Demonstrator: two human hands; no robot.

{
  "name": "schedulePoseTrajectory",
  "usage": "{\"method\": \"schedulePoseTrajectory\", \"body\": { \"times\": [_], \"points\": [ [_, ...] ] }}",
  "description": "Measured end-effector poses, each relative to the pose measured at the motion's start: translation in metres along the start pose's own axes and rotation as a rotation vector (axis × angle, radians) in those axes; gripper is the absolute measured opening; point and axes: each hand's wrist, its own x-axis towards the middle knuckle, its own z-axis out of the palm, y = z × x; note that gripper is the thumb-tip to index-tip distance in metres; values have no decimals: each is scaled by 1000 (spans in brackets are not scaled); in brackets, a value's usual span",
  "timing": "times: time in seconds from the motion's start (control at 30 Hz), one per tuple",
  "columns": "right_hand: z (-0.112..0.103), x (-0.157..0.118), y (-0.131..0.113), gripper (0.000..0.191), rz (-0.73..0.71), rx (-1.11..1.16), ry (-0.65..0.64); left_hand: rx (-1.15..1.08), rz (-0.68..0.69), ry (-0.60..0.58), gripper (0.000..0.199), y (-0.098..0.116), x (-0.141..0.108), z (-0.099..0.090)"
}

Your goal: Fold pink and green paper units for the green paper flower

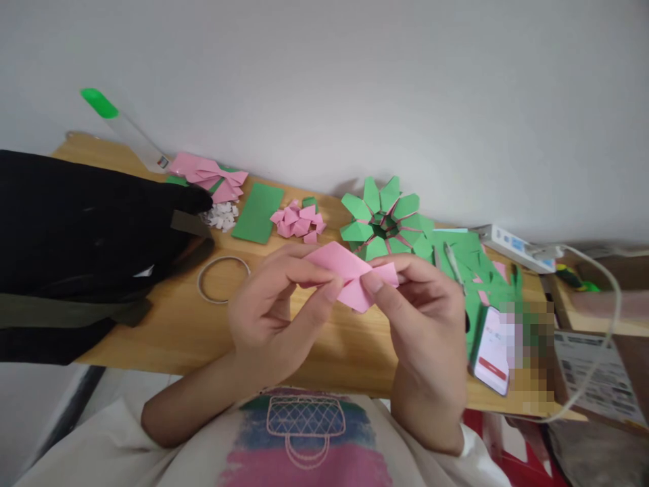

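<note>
Over the front part of a light wooden table (345, 362), seen from above, a person's two bare hands meet around a folded piece of pink paper (337, 260) with angular points. The left hand (276, 304) pinches its left side between thumb and fingers; the right hand (428, 311) pinches its right side the same way, thumb pressed on top. Both grips are narrow, closed on the paper. Just behind the hands stands a round, hollow-centred ring of green paper petals edged in pink (361, 231). Left of it are a heap of small folded pink paper pieces (299, 220), a flat green paper rectangle (259, 213) and a pile of small white pieces (222, 216). A thin pale hoop (199, 279) lies near the left hand. To the right, a lit smartphone (491, 358) rests beside green paper sheets scattered with scraps (471, 253), near a white power strip (514, 247).
</note>
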Motion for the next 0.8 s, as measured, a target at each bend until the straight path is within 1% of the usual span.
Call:
{"method": "schedulePoseTrajectory", "body": {
  "times": [0.07, 0.13, 0.2, 0.27, 0.37, 0.43, 0.57, 0.67, 0.8],
  "points": [
    [-1, -1, 1, 9, 7, -37, 26, 6, -4, -11, 14, -2, 1, -1],
    [-2, -2, 1, 11, 2, -75, 57, -18, -24, -3, 23, -3, 1, 0],
    [-2, -4, 2, 11, -14, -95, 83, -61, -78, 14, 33, -3, 2, 2],
    [-2, -4, 2, 11, -30, -104, 100, -102, -145, 15, 39, -2, 3, 4],
    [-1, -5, 3, 8, -33, -109, 113, -143, -235, -15, 38, -1, 4, 6],
    [-2, -5, 4, 9, -24, -101, 102, -157, -269, -29, 38, 0, 4, 7],
    [-4, -4, 6, 10, -5, -86, 76, -201, -277, -9, 40, -1, 5, 8],
    [-6, -4, 7, 7, 3, -58, 59, -247, -318, -52, 40, -4, 5, 6],
    [-9, -5, 11, 6, 3, -31, 52, -359, -331, -92, 35, -7, 6, 3]
  ]
}}
